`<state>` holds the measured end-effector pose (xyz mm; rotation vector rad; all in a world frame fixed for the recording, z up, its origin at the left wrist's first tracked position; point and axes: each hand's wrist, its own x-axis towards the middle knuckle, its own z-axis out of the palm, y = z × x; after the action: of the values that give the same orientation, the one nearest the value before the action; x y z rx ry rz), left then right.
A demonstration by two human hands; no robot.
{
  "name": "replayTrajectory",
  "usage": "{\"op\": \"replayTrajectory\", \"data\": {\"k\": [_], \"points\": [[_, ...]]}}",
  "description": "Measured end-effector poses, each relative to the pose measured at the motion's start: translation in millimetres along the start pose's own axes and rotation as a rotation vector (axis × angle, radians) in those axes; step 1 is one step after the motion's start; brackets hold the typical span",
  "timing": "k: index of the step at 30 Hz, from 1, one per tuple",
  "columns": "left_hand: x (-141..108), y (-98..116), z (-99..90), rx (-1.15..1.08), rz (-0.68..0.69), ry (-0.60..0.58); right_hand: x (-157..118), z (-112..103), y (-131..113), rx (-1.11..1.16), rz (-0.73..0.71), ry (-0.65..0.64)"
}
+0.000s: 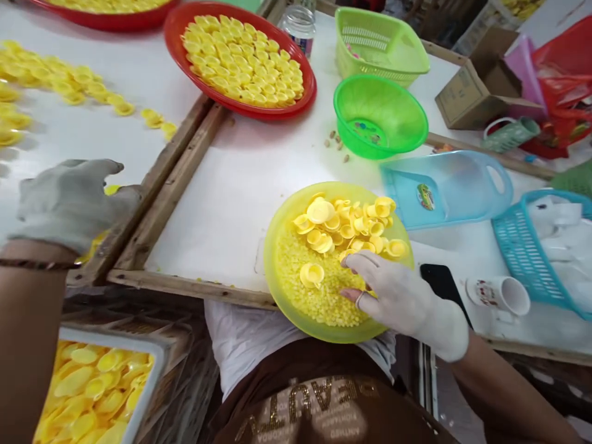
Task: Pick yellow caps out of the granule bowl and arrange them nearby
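My right hand (393,290), in a pale glove with bare fingertips, reaches into a yellow bowl (272,253). Its thumb and forefinger are apart, close to the small yellow plastic cups (351,225) heaped at the bowl's far side. Fine yellow pellets (296,296) fill the near side, and a single cup (312,274) lies on them. At the left, my gloved left hand (74,200) is low over the table beside a wooden strip. Thumb and forefinger are spread, with a bit of yellow (111,189) showing between them; its other fingers are hidden.
Rows of yellow cups (69,83) lie on the left table. A red tray (308,92) of cups stands behind. Further right are a green bowl (411,126), blue scoop (457,185), phone (444,287), mug (499,293) and blue basket (513,240). A crate (160,351) of yellow pieces sits below.
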<state>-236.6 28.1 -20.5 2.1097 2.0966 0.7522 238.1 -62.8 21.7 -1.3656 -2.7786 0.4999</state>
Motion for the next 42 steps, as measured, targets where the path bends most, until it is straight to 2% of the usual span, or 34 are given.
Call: {"op": "replayTrajectory", "data": {"k": [2,3,4,6,8,10,13,17,20,23,26,28,30,33,38,40,42], "points": [[-17.8,52.2,1.4,0.052,-0.028,0.080,-1.7,1.3,1.1,-0.058,0.094,-0.140],[-28.3,83.5,2.8,0.011,0.020,0.053,-0.2,4.2,0.4,-0.060,0.111,-0.186],[-38.9,115.0,5.7,-0.055,0.109,-0.003,2.6,7.9,-0.4,-0.041,0.115,-0.209],[-58.2,170.9,16.7,-0.214,0.377,-0.169,9.3,15.5,-0.8,0.040,0.094,-0.207],[-72.9,208.7,31.9,-0.209,0.524,-0.297,14.6,19.9,1.5,0.142,0.059,-0.176],[-82.3,227.9,45.9,-0.134,0.556,-0.392,17.0,19.2,4.6,0.232,0.030,-0.145],[-88.3,235.6,57.7,-0.099,0.514,-0.432,18.2,11.7,3.6,0.349,-0.014,-0.052],[-89.5,236.9,60.4,-0.127,0.483,-0.416,22.7,4.5,-7.3,0.397,-0.088,0.126],[-90.4,237.4,60.8,-0.148,0.478,-0.392,22.9,4.1,-9.8,0.343,-0.081,0.145],[-92.6,236.0,61.8,-0.165,0.493,-0.354,15.9,5.2,-4.7,0.263,-0.028,0.092],[-94.6,233.7,62.5,-0.220,0.495,-0.297,6.9,9.8,1.2,0.138,0.038,-0.081],[-95.5,232.1,63.0,-0.292,0.494,-0.254,2.7,14.5,3.9,0.056,0.043,-0.180],[-96.0,230.2,63.6,-0.346,0.497,-0.207,0.8,17.3,5.8,0.004,0.018,-0.206],[-96.4,227.7,64.4,-0.346,0.512,-0.132,2.0,12.3,5.8,0.006,-0.032,-0.125],[-96.3,230.8,64.1,-0.310,0.555,-0.135,15.7,-8.0,-6.9,0.189,-0.147,0.167],[-97.1,232.9,63.7,-0.315,0.549,-0.147,21.1,-11.0,-11.4,0.186,-0.155,0.203],[-98.4,232.4,62.7,-0.325,0.527,-0.139,21.7,-10.4,-12.3,0.155,-0.146,0.182]]}}
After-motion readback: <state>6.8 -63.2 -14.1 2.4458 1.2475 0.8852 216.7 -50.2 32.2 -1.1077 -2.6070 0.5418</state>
